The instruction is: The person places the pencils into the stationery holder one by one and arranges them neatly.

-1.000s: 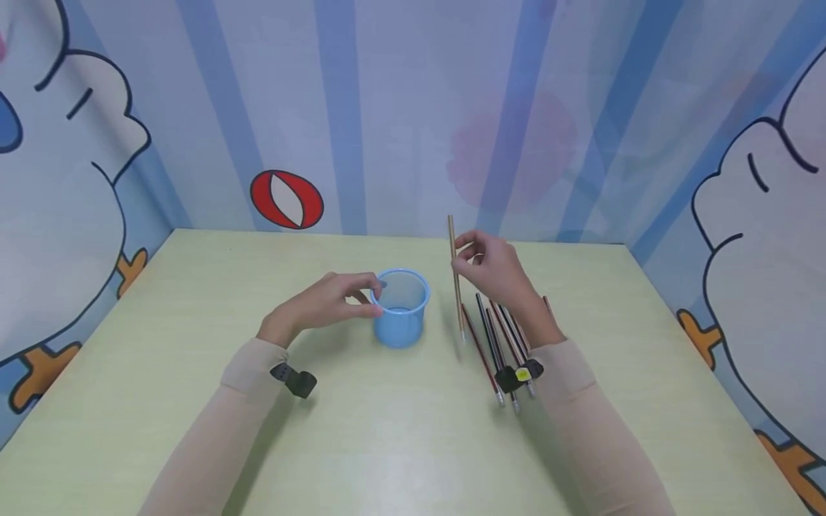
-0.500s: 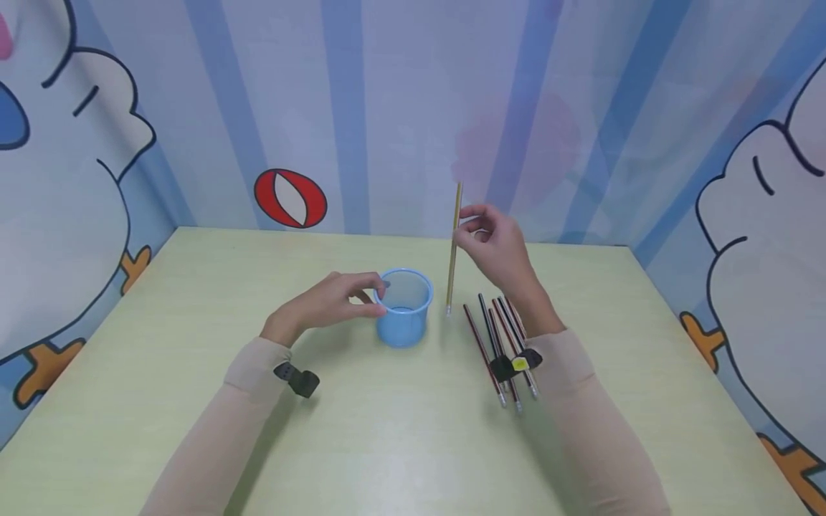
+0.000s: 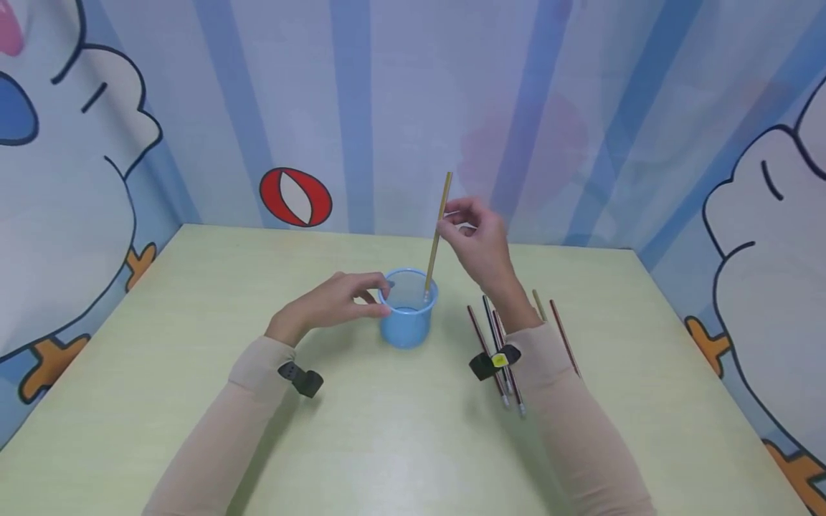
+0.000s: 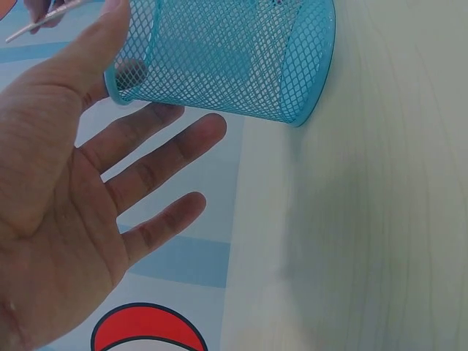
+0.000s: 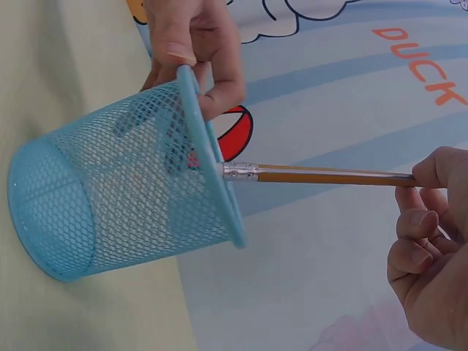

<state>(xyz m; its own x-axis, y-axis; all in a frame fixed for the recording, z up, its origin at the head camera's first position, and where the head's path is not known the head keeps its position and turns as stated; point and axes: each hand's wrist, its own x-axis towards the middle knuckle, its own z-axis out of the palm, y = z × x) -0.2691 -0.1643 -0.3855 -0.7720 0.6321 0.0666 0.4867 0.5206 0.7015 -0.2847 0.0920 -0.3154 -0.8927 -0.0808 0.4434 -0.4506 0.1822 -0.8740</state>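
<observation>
A blue mesh pen cup (image 3: 406,331) stands upright on the table. My left hand (image 3: 335,298) holds its rim on the left side, thumb and index finger pinching the edge. In the left wrist view the other fingers (image 4: 164,164) spread out loosely. My right hand (image 3: 479,240) pinches a yellow pencil (image 3: 434,258) by its upper part. The pencil tilts slightly, its metal-banded eraser end lowest. That end (image 5: 238,172) is at the cup's mouth, just entering past the rim in the right wrist view.
Several dark striped pencils (image 3: 477,330) lie on the pale table (image 3: 387,444) below my right wrist. Another dark red pencil (image 3: 564,337) lies right of my forearm, which partly hides the group. A printed cloth backdrop (image 3: 413,115) rises behind the table.
My right hand has lifted the yellow pencil from beside the other pencils and brought it left to the cup's mouth. My left hand keeps its hold on the rim.
</observation>
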